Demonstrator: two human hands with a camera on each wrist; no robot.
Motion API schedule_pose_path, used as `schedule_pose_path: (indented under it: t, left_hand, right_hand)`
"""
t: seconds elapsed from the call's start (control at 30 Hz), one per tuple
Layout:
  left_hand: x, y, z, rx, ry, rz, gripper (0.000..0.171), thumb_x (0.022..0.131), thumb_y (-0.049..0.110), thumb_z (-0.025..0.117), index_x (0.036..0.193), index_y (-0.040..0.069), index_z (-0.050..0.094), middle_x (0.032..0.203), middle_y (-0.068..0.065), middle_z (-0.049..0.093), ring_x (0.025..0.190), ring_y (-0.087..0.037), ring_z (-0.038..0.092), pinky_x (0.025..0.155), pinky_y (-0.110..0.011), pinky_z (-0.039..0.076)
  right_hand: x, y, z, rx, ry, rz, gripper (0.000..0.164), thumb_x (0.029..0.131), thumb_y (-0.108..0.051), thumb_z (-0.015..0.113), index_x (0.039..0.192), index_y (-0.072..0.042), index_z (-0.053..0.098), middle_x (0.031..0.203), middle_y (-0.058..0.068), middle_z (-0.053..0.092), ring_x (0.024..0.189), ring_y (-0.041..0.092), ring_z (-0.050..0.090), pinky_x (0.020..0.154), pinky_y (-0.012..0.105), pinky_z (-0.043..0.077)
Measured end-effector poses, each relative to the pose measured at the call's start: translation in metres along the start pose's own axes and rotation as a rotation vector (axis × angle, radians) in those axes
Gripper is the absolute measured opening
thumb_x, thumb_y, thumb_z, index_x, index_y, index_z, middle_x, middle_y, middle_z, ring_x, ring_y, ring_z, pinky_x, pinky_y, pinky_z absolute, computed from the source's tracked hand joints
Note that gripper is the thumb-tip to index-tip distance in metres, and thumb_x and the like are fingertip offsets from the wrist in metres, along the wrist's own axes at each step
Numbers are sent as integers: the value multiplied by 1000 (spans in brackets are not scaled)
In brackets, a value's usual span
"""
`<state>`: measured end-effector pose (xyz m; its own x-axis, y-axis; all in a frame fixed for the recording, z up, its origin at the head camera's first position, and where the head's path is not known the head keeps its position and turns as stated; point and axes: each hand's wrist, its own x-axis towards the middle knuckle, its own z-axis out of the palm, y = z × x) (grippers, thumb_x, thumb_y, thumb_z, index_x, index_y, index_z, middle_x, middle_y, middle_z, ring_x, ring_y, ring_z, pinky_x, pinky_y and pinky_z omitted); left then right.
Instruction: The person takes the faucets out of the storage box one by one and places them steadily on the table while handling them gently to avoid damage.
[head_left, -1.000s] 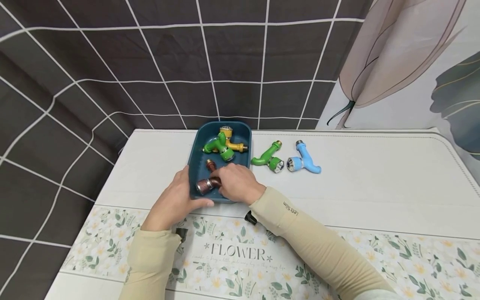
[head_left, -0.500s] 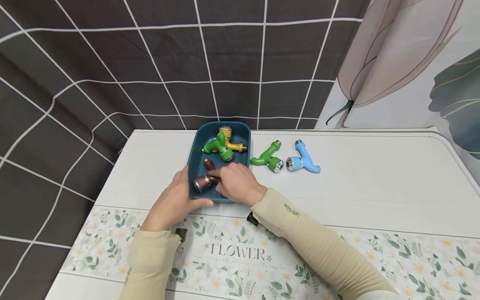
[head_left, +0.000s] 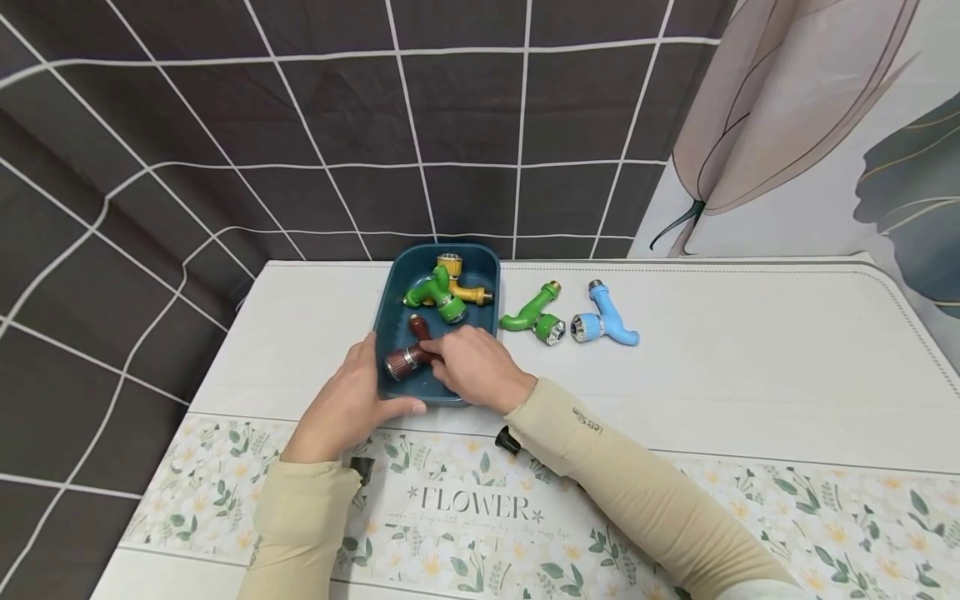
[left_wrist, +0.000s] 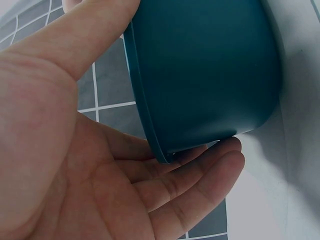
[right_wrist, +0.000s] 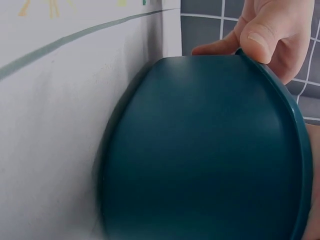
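A dark teal plastic tub (head_left: pixel 386 321) stands on the table, and my left hand (head_left: pixel 347 404) holds its near left corner. The left wrist view shows fingers (left_wrist: pixel 200 185) along the tub's outer wall. Inside the tub, my right hand (head_left: pixel 480 367) pinches the brown tap (head_left: pixel 405 361) by its spout end, which the fingers partly hide. The brown tap lies at the near end, its ribbed knob to the left. Behind it a green tap (head_left: pixel 438 293) lies partly over a yellow tap (head_left: pixel 474 293). The right wrist view shows only the tub's outside and the left hand's thumb.
Right of the tub, another green tap (head_left: pixel 536 317) and a light blue tap (head_left: pixel 609 317) lie on the white tabletop (head_left: pixel 750 350). A floral strip reading "FLOWER" (head_left: pixel 472 500) runs across the front. Dark gridded cloth (head_left: pixel 337 125) hangs behind and at the left.
The brown tap has shifted slightly away and to the left, and the right fingers have slid toward its spout end. The left hand and tub stay in place.
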<state>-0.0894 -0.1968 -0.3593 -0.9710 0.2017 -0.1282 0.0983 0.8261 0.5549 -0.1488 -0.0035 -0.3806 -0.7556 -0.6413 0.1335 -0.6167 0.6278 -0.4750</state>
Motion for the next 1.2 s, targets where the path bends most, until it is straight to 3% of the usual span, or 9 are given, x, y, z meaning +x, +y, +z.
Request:
schedule_pose_path:
  t: [0.17,0.73,0.93,1.2]
  left_hand:
    - [0,0,0,-5,3,7,117,79,37,87,159,0,10,154,-28,31,137,-37,39,107,-57,40]
    - [-1,-1,0,-3,10,11,119,78,37,88,159,-2,10,154,-29,31,138,-38,39,108,-57,40]
    - [0,0,0,-9,7,10,118,78,37,88,160,1,11,155,-27,31,139,-36,38,109,-56,39]
    - [-1,0,0,-8,7,7,117,78,35,88,160,2,13,155,-27,32,139,-37,38,108,-57,39]
  right_hand:
    - [-1,0,-1,15,0,3,33,96,-10,65,129,-8,69,60,-2,55,45,7,44,42,21,34]
    - [-5,3,-6,76,0,-21,34,98,-6,62,131,-8,68,67,2,60,46,8,44,43,21,33]
    - [-7,3,-10,56,8,-35,33,98,-6,62,130,-9,69,92,7,73,54,10,50,47,21,37]
    - [-10,3,-11,23,27,-55,34,98,-6,63,131,-8,68,114,8,73,72,10,60,56,22,44]
